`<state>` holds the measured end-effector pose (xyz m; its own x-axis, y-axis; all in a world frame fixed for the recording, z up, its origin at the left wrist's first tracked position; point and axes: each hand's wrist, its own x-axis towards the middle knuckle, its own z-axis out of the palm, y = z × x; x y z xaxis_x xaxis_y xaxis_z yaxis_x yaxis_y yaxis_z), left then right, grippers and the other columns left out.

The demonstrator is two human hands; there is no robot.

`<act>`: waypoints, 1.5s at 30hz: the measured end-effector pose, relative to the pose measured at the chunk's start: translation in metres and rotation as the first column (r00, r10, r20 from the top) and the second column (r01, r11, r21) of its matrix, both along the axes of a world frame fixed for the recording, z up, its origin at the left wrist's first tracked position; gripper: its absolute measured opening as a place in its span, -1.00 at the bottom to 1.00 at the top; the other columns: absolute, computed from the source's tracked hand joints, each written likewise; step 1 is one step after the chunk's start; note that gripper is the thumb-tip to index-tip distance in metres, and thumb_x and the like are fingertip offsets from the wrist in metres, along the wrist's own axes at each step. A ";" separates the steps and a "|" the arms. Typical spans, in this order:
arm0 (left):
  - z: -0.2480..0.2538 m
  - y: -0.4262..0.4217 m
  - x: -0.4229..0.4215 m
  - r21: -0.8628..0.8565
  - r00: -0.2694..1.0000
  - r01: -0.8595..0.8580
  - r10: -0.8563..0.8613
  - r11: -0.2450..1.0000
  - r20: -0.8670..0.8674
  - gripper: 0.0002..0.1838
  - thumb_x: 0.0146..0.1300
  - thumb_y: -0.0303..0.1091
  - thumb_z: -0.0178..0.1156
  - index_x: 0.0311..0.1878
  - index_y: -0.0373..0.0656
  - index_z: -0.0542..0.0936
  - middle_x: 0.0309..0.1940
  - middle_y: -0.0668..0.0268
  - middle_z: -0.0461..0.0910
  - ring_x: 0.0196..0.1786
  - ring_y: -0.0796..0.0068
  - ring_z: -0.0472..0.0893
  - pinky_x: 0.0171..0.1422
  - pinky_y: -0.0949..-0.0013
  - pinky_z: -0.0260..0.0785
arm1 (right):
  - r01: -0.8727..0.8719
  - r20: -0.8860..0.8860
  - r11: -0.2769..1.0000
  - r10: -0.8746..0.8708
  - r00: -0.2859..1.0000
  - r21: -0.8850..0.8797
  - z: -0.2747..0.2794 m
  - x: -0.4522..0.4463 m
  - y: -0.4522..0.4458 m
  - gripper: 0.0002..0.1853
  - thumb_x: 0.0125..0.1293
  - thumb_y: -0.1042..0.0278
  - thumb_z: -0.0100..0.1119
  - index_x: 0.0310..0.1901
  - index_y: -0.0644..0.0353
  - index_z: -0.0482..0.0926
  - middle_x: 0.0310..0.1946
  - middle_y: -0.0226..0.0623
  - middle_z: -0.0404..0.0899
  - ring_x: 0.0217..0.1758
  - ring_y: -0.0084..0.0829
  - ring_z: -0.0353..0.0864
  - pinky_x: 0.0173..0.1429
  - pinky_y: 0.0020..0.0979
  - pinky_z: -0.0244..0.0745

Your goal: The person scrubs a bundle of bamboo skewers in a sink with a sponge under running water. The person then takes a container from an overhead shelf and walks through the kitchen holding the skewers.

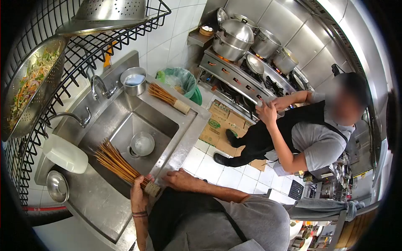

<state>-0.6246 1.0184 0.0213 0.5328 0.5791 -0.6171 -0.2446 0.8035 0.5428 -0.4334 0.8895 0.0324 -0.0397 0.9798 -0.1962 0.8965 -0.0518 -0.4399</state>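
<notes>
My left hand (139, 194) is wrapped round the bound handle end of a bamboo wok brush (119, 161). The brush's long thin sticks fan out over the steel sink (167, 125), pointing to its upper left. My right hand (181, 180) is at the sink's front rim, just right of the brush handle. Its fingers are curled, and what they hold, if anything, is hidden. A second bamboo brush (167, 98) lies on the sink's far right rim. Inside the basin, a round metal bowl or strainer (143, 144) sits over the drain area.
Two taps (102, 87) stand behind the sink, with a metal pot (133, 81) at its corner. A white container (65, 153) and metal bowl (57, 186) are at left. A rack (98, 46) holds colanders above. A co-worker (310, 129) stands near the stove (234, 73).
</notes>
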 end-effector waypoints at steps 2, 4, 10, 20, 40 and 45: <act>-0.005 0.000 0.001 0.002 1.000 -0.005 0.005 1.000 0.005 -0.62 0.32 -0.23 0.29 0.05 -0.30 0.53 -0.05 0.04 0.67 -0.05 0.12 0.70 0.15 0.11 0.58 | 0.009 0.000 1.000 -0.009 1.000 0.001 -0.002 0.001 0.000 -0.59 0.35 0.26 0.22 0.21 0.16 0.56 -0.03 -0.16 0.63 0.03 -0.13 0.71 0.04 0.00 0.56; -0.004 0.000 0.001 0.004 1.000 0.001 -0.001 1.000 0.009 -0.62 0.32 -0.23 0.29 0.05 -0.31 0.53 -0.06 0.04 0.68 -0.05 0.12 0.70 0.14 0.12 0.58 | 0.020 -0.012 1.000 -0.020 1.000 -0.006 -0.005 0.000 0.001 -0.58 0.36 0.25 0.21 0.22 0.13 0.57 -0.01 -0.17 0.63 0.06 -0.14 0.70 0.06 -0.01 0.57; -0.007 0.001 0.001 -0.004 1.000 0.004 -0.004 1.000 0.009 -0.60 0.33 -0.19 0.28 0.05 -0.31 0.53 -0.08 0.03 0.68 -0.04 0.11 0.69 0.13 0.10 0.56 | 0.032 -0.036 0.999 -0.032 0.999 0.002 -0.009 0.000 0.004 -0.62 0.26 0.34 0.16 0.12 0.17 0.62 -0.07 -0.10 0.65 0.01 -0.05 0.72 0.07 0.11 0.58; -0.010 0.001 -0.001 0.007 1.000 0.010 -0.010 1.000 0.009 -0.60 0.33 -0.17 0.28 0.05 -0.28 0.52 -0.07 0.04 0.68 -0.03 0.10 0.69 0.12 0.10 0.57 | 0.007 -0.046 1.000 -0.008 0.999 -0.023 -0.003 -0.001 0.007 -0.62 0.29 0.33 0.15 0.14 0.13 0.58 -0.03 -0.06 0.65 0.03 0.00 0.72 0.11 0.17 0.57; -0.018 -0.002 0.001 0.006 1.000 0.022 -0.022 1.000 0.005 -0.65 0.32 -0.11 0.29 -0.04 -0.18 0.51 -0.10 0.10 0.66 -0.04 0.07 0.68 0.13 0.03 0.59 | -0.036 0.029 0.999 0.035 0.999 0.023 -0.018 0.001 0.006 -0.57 0.29 0.25 0.26 0.20 0.07 0.60 -0.02 -0.18 0.66 0.00 -0.10 0.73 0.04 0.03 0.60; -0.013 -0.002 0.003 0.018 1.000 0.030 -0.030 0.999 0.006 -0.64 0.32 -0.10 0.29 -0.03 -0.18 0.51 -0.10 0.10 0.66 -0.03 0.09 0.68 0.14 0.03 0.58 | -0.011 -0.041 0.997 0.008 0.999 -0.070 -0.013 0.002 0.011 -0.55 0.23 0.29 0.27 0.18 0.12 0.60 0.03 -0.13 0.64 0.10 -0.05 0.70 0.13 0.15 0.56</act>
